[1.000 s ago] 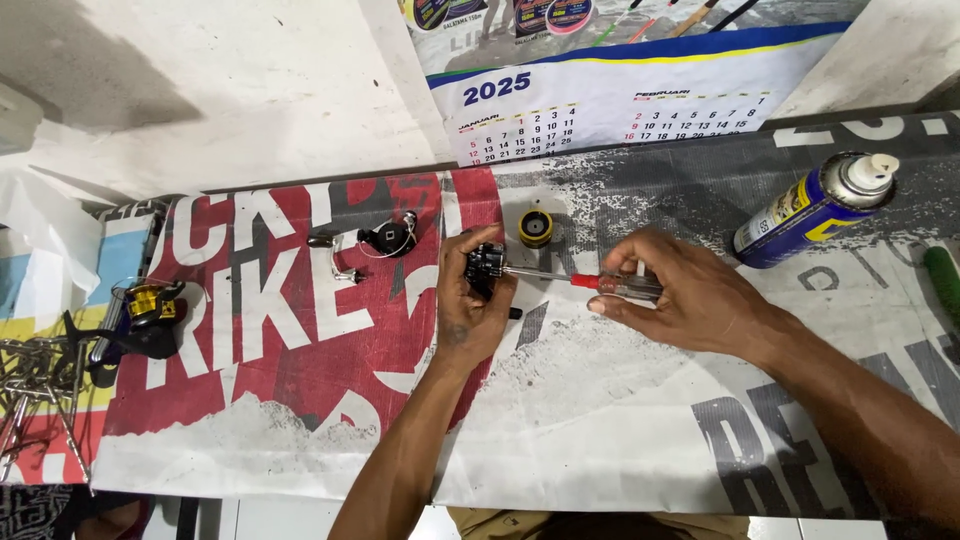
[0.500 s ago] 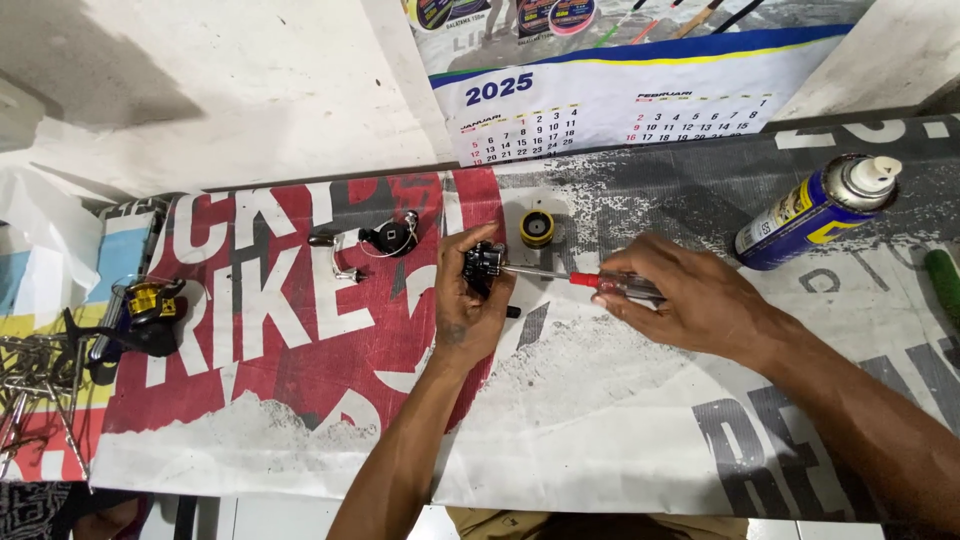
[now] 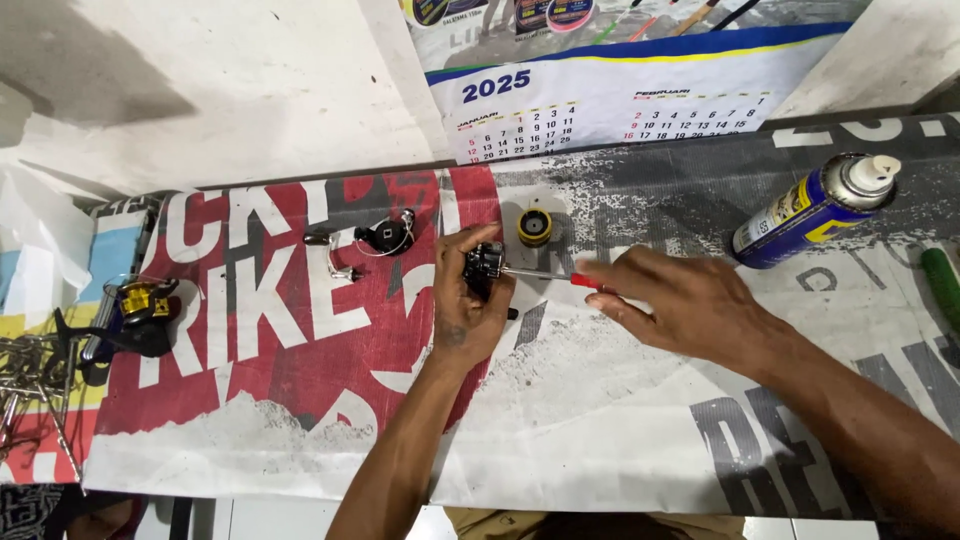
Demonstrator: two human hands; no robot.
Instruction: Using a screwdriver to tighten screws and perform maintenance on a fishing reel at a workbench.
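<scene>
Gripping a small black reel body (image 3: pixel 484 268) against the bench, the left hand (image 3: pixel 468 305) pins it so it cannot turn. Right hand (image 3: pixel 690 305) pinches a red-handled screwdriver (image 3: pixel 548 276), tip meeting the part. Yellow spool (image 3: pixel 534 226) and blue spray can (image 3: pixel 812 208) lie just beyond, on a printed banner (image 3: pixel 300 350). Wall calendar (image 3: pixel 610 100) behind.

Small repair workshop, likely a makeshift bench: the work surface is covered with an old printed banner (image 3: pixel 300 350) in red, white and grey, set against a rough, stained white wall (image 3: pixel 220 90). A spray can (image 3: pixel 815 210) lies at upper right, loose black and gold fishing reel parts (image 3: pixel 385 236) sit at centre and far left, metal bits (image 3: pixel 30 370) pile at the left edge, and a wall calendar (image 3: pixel 610 95) hangs at top.
</scene>
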